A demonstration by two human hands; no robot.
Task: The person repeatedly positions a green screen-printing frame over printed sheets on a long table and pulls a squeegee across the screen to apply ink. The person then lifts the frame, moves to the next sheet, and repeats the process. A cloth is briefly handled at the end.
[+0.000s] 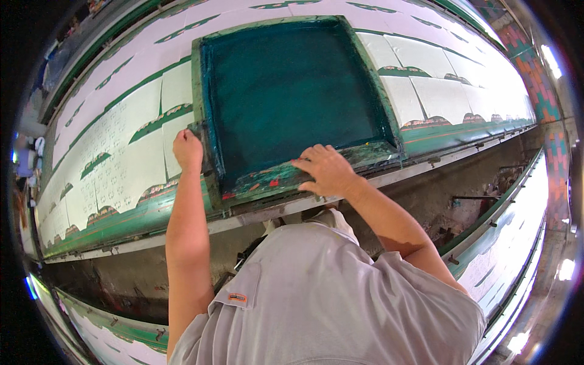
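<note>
A large screen-printing frame (196,79) with dark teal mesh lies across the long table, its green rails smeared with paint. At its left rail my left hand (187,149) is closed, next to a small dark bracket (205,155); whatever the fingers hold, if anything, is hidden. My right hand (328,171) is over the near rail, fingers stretched out and apart, and red paint specks show by its fingertips. Pale cloth panels (112,137) with green, scalloped printed edges lie on the table at both sides of the frame.
A metal rail (261,214) with small stops runs along the table's near edge. Beyond it, a narrow floor aisle (453,207) separates this table from another printing table (486,267) behind me. Brick-patterned flooring (553,164) shows at the far right.
</note>
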